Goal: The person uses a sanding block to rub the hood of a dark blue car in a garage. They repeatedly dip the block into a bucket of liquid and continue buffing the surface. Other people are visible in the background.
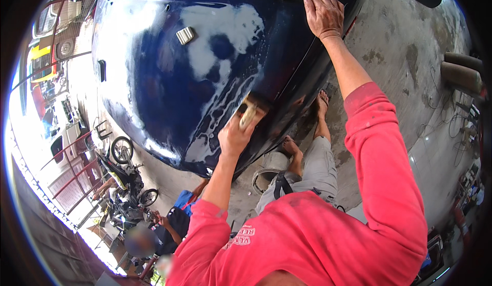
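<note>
My left hand (235, 136) is closed around a tan hand tool with a wide flat head (251, 112); whether it is a brush or a sanding block is unclear. The tool touches the dark blue car hood (169, 96), beside milky wet streaks (218, 114). My right hand (325, 17) rests on the car's upper right edge, fingers apart and slightly bent, holding nothing. A small pale ridged block (185, 35) lies on the hood, beside a large whitish sanded patch (230, 27).
A bucket (266, 173) stands on the concrete floor (394, 75) by my bare feet. At the lower left, another person (177, 224) is near a parked motorcycle (125, 183). Cables (456, 127) lie at the far right. Vehicles stand beyond a red fence.
</note>
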`<state>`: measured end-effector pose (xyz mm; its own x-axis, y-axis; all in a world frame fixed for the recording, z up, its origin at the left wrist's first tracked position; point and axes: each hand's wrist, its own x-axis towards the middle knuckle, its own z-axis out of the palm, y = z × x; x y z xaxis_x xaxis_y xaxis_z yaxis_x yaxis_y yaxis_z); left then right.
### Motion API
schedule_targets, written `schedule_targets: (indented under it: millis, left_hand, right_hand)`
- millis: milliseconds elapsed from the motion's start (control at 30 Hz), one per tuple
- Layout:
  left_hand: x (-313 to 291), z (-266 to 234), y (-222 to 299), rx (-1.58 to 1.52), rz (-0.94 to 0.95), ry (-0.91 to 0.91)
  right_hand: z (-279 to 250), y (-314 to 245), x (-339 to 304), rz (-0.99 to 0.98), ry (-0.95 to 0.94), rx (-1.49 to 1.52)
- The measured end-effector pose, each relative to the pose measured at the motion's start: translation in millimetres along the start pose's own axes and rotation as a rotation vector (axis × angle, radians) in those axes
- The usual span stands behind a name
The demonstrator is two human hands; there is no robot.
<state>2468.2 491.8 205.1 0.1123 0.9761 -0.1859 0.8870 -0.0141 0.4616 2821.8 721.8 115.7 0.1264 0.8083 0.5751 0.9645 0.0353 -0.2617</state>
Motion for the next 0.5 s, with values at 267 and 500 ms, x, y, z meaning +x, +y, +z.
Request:
schedule_targets:
  millis: [267,500]
  left_hand:
    - [129,30,53,-0.018,0.11,0.039]
    - [-5,-27,-14,0.069,-0.006,-0.069]
  right_hand:
    - [7,10,0,-0.043,-0.015,-0.03]
    - [8,11,2,-0.029,-0.083,-0.09]
